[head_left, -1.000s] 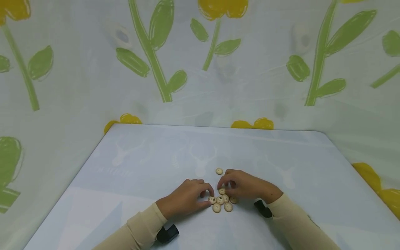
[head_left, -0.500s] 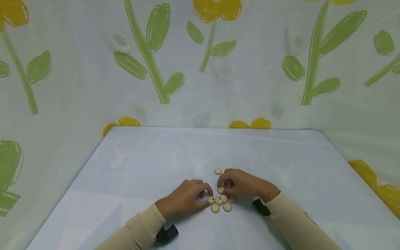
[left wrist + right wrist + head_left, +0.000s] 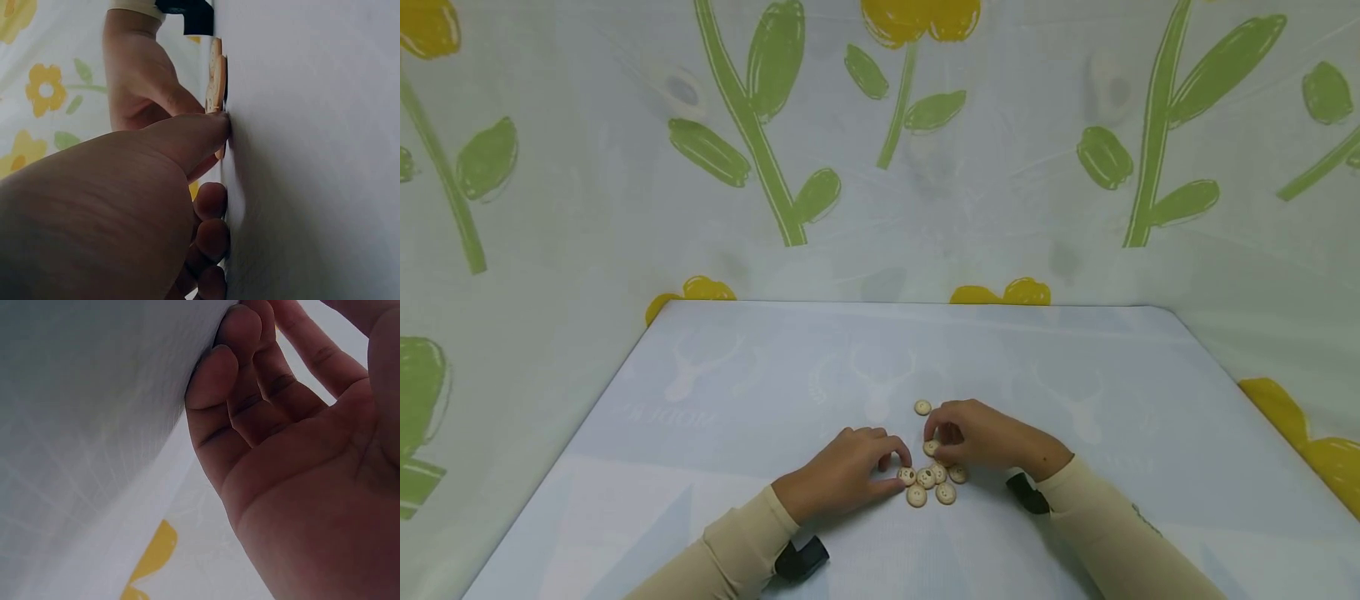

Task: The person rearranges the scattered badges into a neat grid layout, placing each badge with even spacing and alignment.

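Observation:
Several small round pale wooden buttons with dark marks lie clustered on the table in the head view. My left hand (image 3: 846,471) pinches the leftmost button (image 3: 907,476) between thumb and index finger. Just beyond the cluster, my right hand (image 3: 985,435) holds another button (image 3: 931,447) between thumb and index finger. A single button (image 3: 922,407) lies apart, farther from me. In the left wrist view, button edges (image 3: 216,84) show past my left thumb, and the right hand (image 3: 140,75) appears behind. The right wrist view shows curled fingers (image 3: 214,378) against the tabletop; the held button is hidden there.
The pale table (image 3: 760,367) carries faint deer-head prints. Its far edge meets a cloth backdrop (image 3: 1000,192) with yellow flowers and green leaves. Black wrist devices (image 3: 801,558) sit under both sleeves, close to the tabletop.
My right hand has drawn its button slightly farther from the cluster, toward the lone button. The left hand keeps its place on the leftmost button. The head view has shifted a little.

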`<state>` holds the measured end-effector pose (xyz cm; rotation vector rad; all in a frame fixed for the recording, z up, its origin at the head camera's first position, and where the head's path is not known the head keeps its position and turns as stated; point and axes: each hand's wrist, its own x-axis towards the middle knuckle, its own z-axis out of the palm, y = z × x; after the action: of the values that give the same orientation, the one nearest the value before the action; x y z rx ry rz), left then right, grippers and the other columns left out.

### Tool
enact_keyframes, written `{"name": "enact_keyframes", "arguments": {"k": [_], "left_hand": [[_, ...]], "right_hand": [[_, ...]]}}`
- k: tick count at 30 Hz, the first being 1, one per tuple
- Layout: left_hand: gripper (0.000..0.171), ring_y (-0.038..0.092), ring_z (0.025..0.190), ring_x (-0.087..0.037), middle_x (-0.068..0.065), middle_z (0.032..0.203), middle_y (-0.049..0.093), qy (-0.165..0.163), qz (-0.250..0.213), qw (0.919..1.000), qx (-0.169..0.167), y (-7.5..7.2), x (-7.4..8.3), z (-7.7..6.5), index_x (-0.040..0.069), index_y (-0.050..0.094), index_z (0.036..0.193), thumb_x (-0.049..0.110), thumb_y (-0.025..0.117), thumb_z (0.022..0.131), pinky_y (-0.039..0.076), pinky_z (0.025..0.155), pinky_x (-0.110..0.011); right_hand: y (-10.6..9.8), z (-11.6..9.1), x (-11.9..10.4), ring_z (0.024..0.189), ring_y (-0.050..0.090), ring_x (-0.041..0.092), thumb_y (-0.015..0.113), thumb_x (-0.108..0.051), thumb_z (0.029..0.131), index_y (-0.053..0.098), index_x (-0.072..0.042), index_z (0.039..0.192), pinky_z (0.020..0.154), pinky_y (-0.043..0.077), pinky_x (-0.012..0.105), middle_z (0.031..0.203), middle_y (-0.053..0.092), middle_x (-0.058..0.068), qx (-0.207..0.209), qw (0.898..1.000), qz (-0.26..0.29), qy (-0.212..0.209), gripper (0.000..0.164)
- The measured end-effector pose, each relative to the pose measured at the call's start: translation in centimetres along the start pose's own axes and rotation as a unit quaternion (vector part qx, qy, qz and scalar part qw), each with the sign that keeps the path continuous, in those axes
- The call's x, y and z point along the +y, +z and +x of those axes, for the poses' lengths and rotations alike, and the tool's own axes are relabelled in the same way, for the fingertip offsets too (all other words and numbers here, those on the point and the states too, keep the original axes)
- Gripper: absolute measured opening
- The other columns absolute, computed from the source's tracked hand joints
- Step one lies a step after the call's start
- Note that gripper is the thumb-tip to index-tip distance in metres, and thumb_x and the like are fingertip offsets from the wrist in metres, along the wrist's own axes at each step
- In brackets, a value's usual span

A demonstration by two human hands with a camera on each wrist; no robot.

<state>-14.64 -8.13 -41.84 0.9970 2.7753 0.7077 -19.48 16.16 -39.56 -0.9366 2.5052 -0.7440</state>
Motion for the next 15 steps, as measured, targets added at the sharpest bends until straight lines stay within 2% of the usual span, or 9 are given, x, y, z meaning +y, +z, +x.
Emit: {"name": "enact_keyframes", "arguments": {"k": [5,15], "left_hand": [[0.016,0.047,0.075,0.000,0.016,0.082,0.053,0.000,0.003,1.0000,-0.001,0.04,-0.02,0.03,0.030,0.068,0.105,0.037,0.072,0.091,0.037,0.075,-0.025],[0.016,0.046,0.074,0.000,0.016,0.081,0.053,0.003,0.007,1.0000,0.001,0.03,-0.07,-0.06,0.030,0.068,0.105,0.036,0.073,0.091,0.037,0.074,-0.025]], "right_hand": [[-0.03,0.12,0.11,0.072,0.052,0.006,0.072,-0.013,0.092,0.069,-0.019,0.098,0.065,0.047,0.022,0.078,0.058,-0.009,-0.001,1.000,0.012,-0.003,0.009],[0.05,0.23,0.28,0.068,0.053,0.006,0.073,-0.015,0.091,0.068,-0.018,0.097,0.062,0.046,0.022,0.074,0.058,-0.008,0.006,1.000,0.022,0.010,0.008]]}}
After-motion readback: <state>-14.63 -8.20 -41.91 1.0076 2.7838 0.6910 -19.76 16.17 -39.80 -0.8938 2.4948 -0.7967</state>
